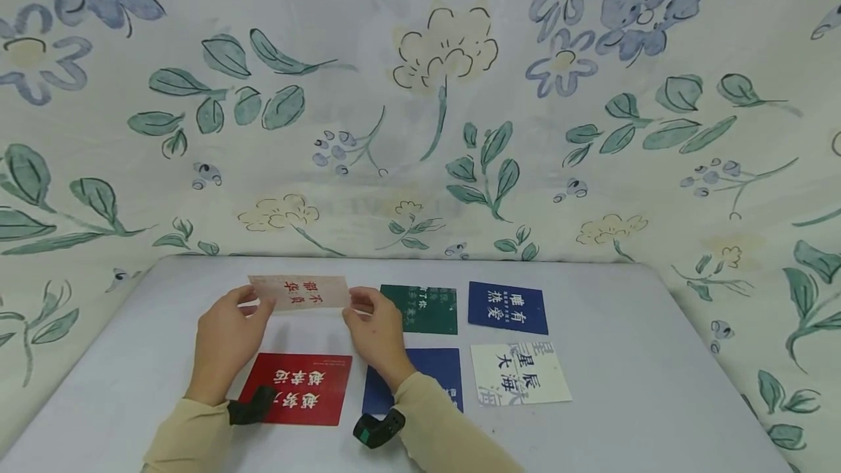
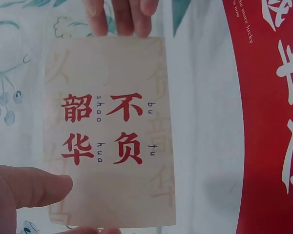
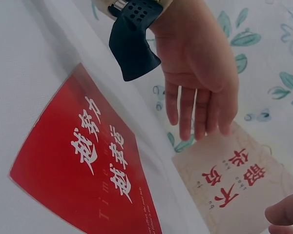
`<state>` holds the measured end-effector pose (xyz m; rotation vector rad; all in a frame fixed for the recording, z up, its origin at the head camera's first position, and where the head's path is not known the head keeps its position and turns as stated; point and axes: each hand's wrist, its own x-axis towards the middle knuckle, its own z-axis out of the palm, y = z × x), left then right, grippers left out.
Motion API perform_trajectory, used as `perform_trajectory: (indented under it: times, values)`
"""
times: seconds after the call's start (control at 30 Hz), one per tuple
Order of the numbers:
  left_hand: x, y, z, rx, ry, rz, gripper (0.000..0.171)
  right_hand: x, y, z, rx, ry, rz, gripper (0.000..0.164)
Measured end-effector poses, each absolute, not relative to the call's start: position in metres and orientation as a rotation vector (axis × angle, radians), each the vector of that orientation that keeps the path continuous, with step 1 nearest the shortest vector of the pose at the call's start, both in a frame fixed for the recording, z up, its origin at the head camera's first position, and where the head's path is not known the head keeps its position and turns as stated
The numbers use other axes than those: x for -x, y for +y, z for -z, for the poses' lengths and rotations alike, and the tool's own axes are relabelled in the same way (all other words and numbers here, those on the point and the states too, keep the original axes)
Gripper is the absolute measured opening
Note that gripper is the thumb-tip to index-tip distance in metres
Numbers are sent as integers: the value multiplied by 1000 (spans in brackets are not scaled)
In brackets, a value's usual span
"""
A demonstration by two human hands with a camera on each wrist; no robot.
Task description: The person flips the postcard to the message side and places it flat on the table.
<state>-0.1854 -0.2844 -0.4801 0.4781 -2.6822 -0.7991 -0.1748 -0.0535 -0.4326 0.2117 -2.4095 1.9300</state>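
A beige card (image 1: 298, 293) with red characters is held up between both hands, above the far part of the table. My left hand (image 1: 228, 341) pinches its left end, with the thumb (image 2: 44, 187) over the printed face and fingertips under the edge in the left wrist view. At the opposite end, my right hand (image 1: 379, 333) grips the card, its thumb (image 3: 285, 209) on the face in the right wrist view. Below the left hand lies a red card (image 1: 318, 393) with white characters. My right forearm partly covers a blue card (image 1: 434, 378).
On the white table (image 1: 631, 385), a green card (image 1: 436, 312) lies partly behind the right hand. Further right are another blue card (image 1: 482, 305) and a white card (image 1: 489, 371) with blue characters. A floral cloth (image 1: 368, 42) hangs behind the table.
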Motion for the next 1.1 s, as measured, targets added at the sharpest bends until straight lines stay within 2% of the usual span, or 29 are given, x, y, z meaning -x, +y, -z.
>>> perform_trajectory:
  times: [0.4, 0.63, 0.73, 0.87, 0.97, 1.1]
  values:
    - [186, -294, 481, -405, -2638, 792, 69, 177, -50, 432, -196, -2373, -1923, 25]
    - [186, -298, 481, -472, -2651, 809, 63, 178, -50, 433, -185, -2380, -1933, 24]
    - [180, -292, 468, -492, -2667, 848, 55, 178, -48, 434, -184, -2380, -1931, 22]
    - [166, -274, 434, -523, -2665, 985, 43, 179, -47, 434, -181, -2373, -1934, 20]
    - [155, -260, 410, -562, -2656, 1067, 41, 179, -46, 434, -174, -2370, -1925, 20]
    - [147, -251, 396, -582, -2637, 1143, 48, 180, -45, 435, -160, -2345, -1968, 24]
